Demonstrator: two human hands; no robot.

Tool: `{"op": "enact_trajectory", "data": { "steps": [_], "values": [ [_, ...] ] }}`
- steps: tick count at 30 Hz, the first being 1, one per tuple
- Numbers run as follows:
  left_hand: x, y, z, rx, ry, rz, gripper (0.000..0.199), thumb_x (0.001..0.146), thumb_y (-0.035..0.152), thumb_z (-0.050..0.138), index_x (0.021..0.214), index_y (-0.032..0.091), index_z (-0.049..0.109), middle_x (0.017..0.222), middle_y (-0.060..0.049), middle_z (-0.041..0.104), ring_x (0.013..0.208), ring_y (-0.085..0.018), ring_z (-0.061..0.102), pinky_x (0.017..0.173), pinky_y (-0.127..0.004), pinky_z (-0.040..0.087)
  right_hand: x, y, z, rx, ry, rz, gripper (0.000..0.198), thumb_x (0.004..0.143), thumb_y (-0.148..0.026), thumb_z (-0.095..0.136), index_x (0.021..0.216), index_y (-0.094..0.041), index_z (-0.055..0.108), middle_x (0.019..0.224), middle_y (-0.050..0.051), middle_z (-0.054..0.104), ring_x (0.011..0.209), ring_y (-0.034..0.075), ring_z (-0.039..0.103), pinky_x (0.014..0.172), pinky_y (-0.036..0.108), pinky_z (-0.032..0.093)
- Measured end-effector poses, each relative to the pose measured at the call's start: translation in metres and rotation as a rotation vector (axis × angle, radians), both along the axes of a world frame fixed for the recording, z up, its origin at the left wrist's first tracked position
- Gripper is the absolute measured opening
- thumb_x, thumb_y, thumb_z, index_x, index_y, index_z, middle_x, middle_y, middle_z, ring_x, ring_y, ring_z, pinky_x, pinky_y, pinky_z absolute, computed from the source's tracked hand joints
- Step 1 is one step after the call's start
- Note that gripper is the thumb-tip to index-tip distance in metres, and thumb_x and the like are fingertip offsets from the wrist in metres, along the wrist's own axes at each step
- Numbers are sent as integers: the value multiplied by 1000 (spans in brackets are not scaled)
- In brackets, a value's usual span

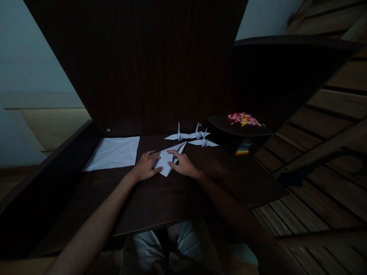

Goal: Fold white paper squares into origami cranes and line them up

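A sheet of white paper folded into a pointed kite shape (pixel 165 159) lies on the dark desk between my hands, its long tip toward the far right. My left hand (pixel 146 165) rests on its left side, thumb stretched over the paper and fingers at the upper left edge. From the right, my right hand (pixel 185 165) touches it with index finger and thumb spread apart. The fingers of both hands lie on the paper rather than wrapped round it. Just beyond stand several folded paper cranes, among them a left crane (pixel 179 136) and a front crane (pixel 204 143).
A creased white sheet (pixel 117 152) lies flat at the left of the desk (pixel 160 206). Small pink and yellow pieces (pixel 244 119) are heaped on a corner shelf (pixel 226 126) at the right. A dark panel (pixel 143 68) rises behind; a side board (pixel 48 164) borders the left.
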State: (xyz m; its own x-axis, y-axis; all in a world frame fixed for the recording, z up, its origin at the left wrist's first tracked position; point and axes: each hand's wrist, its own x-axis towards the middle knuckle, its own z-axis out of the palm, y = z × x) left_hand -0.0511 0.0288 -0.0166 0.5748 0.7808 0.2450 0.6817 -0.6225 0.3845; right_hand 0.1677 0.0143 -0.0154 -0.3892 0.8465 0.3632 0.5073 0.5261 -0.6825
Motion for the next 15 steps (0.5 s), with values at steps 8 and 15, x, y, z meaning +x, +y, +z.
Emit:
{"op": "enact_trajectory", "data": {
  "steps": [8, 15],
  "values": [
    [2, -3, -1, 32, 54, 31, 51, 79, 52, 55, 119, 21, 59, 133, -12, 54, 123, -35, 41, 101, -53, 30, -3, -4, 0, 11, -2, 75, 59, 74, -23, 63, 131, -23, 47, 124, 7, 58, 104, 21, 58, 96, 35, 41],
    [5, -3, -2, 84, 67, 57, 51, 80, 51, 53, 121, 20, 60, 129, -15, 56, 119, -36, 43, 98, -53, 34, -4, -8, 0, 6, -29, 126, 89, 74, -30, 66, 147, -22, 15, 138, 15, 47, 124, 26, 49, 102, 41, 39]
  ]
}}
